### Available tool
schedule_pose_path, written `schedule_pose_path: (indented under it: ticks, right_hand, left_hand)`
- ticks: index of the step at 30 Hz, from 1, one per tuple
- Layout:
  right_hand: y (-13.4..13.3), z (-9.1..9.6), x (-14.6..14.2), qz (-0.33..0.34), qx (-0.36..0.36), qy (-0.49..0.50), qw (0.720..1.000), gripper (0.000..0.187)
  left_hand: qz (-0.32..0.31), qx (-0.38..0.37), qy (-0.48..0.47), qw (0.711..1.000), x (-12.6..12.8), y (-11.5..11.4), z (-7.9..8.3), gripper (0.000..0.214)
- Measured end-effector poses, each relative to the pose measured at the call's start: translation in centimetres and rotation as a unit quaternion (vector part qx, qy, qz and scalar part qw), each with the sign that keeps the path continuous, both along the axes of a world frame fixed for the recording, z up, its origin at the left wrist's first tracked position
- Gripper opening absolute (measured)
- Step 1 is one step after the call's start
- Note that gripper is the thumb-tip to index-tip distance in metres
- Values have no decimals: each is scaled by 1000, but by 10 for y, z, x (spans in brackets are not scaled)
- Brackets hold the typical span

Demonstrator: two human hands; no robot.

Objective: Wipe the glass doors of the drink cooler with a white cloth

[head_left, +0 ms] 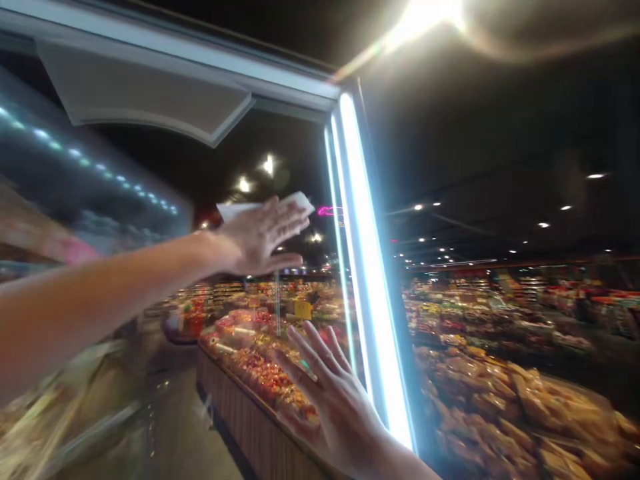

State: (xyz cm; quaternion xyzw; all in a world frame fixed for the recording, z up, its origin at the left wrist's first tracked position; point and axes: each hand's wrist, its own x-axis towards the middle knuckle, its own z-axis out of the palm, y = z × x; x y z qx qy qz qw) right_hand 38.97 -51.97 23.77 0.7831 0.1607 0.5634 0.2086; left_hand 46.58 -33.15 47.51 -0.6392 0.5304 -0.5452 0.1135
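Observation:
My left hand (pixel 263 235) reaches up from the left and presses a white cloth (pixel 296 200) flat against a glass pane (pixel 150 313), fingers stretched over the cloth. Lower down, my right hand (pixel 333 390) lies flat on the same glass with its fingers spread and nothing in it. The pane sits in a pale metal frame (pixel 175 57) with a bright light strip (pixel 373 280) running down its right edge, just right of both hands.
Through the glass I see a long wooden-sided display (pixel 250 413) heaped with packaged food. To the right of the strip are more heaped store displays (pixel 510 407) and shelves under a dark ceiling with spotlights. The left side is blurred by reflections.

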Motion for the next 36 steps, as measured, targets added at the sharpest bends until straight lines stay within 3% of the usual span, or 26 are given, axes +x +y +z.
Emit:
schedule_pose_path:
  ticks: [2, 4, 8, 11, 13, 16, 18, 22, 24, 28, 30, 33, 34, 36]
  right_hand:
    - [-4, 9, -5, -3, -11, 24, 1000, 86]
    - [-8, 23, -9, -4, -16, 28, 999, 90]
    - [-14, 51, -17, -7, -43, 29, 999, 92]
    - [-20, 77, -20, 3, -67, 22, 998, 83]
    - [-25, 93, -20, 9, -31, -19, 999, 77]
    - [-27, 105, -17, 12, 7, -60, 998, 80]
    - [-23, 106, -14, 9, -22, -42, 999, 83]
    - [-4, 111, -4, 8, -30, -55, 998, 80]
    - [12, 118, 4, 15, -15, -83, 996, 79]
    - [54, 130, 25, 43, -69, -60, 995, 78]
    - [73, 138, 34, 52, -83, -54, 994, 76]
    - [95, 151, 46, 49, -54, -94, 993, 73]
    - [101, 154, 50, 47, -44, -109, 992, 73]
    - [115, 154, 57, 50, -41, -123, 990, 75]
  left_hand:
    - [8, -64, 18, 998, -11, -7, 25, 83]
    - [4, -64, 17, 998, -18, -14, 36, 84]
    - [-14, 25, -7, 1000, -24, -25, 32, 78]
    - [-17, -37, 5, 999, -27, -31, 42, 68]
    - [-21, -65, 18, 998, -28, -34, 46, 69]
    - [-32, 15, 11, 999, -23, -23, 42, 72]
    - [-34, 32, 4, 999, -11, 3, 45, 71]
    - [-7, -126, 15, 992, 23, 80, 64, 89]
    - [-2, -138, -4, 990, 36, 109, 53, 92]
    - [4, -46, -51, 998, 56, 146, 14, 78]
    - [25, -90, -42, 995, 66, 174, 18, 74]
    - [49, -233, -11, 971, 81, 225, 34, 75]
    - [54, -256, -4, 965, 85, 239, 32, 78]
    - [60, -238, -5, 969, 91, 258, 13, 86]
